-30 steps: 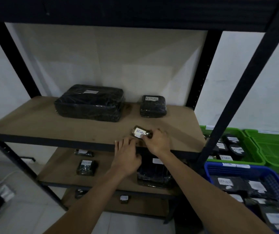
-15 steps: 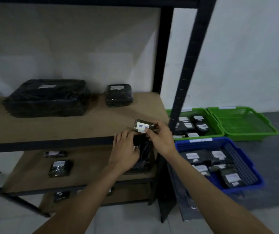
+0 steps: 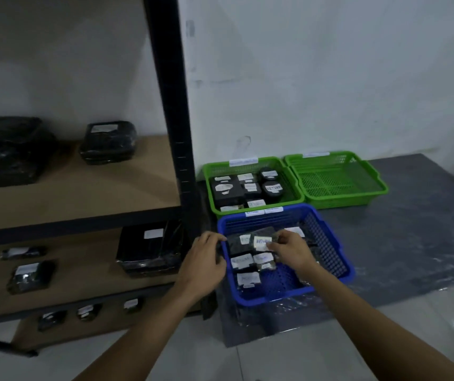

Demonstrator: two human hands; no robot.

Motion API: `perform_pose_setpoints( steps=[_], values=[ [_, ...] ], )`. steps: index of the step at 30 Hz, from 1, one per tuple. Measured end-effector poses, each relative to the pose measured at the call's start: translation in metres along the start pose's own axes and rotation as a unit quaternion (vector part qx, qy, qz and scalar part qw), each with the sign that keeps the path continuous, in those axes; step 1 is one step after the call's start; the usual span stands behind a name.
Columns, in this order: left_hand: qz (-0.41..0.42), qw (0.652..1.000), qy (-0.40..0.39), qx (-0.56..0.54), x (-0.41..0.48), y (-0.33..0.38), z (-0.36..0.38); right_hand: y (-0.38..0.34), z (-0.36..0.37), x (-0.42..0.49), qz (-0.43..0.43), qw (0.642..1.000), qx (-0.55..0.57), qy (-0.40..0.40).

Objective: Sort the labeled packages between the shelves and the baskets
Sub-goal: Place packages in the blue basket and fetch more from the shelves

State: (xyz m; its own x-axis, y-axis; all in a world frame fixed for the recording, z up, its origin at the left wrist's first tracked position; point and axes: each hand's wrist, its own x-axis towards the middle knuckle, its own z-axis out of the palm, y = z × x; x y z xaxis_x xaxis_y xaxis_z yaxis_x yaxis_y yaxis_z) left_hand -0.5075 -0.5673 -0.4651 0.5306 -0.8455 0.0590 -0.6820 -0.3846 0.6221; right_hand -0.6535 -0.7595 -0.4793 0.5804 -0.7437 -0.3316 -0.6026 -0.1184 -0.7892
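Both hands reach over the blue basket [image 3: 335, 243]: the right hand [image 3: 291, 250] pinches a small labeled package [image 3: 263, 241] to drop it there, while the left hand [image 3: 203, 261] hangs loosely curled, empty.

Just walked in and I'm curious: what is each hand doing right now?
Left hand: fingers curled at the blue basket rim; grip cannot be told.
Right hand: pinching a small labeled package above that basket.

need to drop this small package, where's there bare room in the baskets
The right green basket looks bare. In the blue basket, mesh shows in the near middle, between the labeled packages and the right hand. The left green basket is crowded with packages.
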Motion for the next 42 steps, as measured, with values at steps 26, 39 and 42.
perform_pose_setpoints(
  steps=[26,39,42],
  values=[
    [-0.124,0.990,-0.070,-0.010,0.009,0.029,0.109,0.096,-0.002,0.051,0.015,0.950,-0.268,-0.156],
    [-0.146,0.987,-0.067,-0.024,-0.002,0.032,0.115,0.096,-0.005,0.045,-0.037,0.945,-0.306,-0.112],
    [-0.155,0.985,-0.060,-0.042,-0.006,0.032,0.115,0.091,-0.009,0.039,-0.049,0.943,-0.312,-0.102]
  ],
)
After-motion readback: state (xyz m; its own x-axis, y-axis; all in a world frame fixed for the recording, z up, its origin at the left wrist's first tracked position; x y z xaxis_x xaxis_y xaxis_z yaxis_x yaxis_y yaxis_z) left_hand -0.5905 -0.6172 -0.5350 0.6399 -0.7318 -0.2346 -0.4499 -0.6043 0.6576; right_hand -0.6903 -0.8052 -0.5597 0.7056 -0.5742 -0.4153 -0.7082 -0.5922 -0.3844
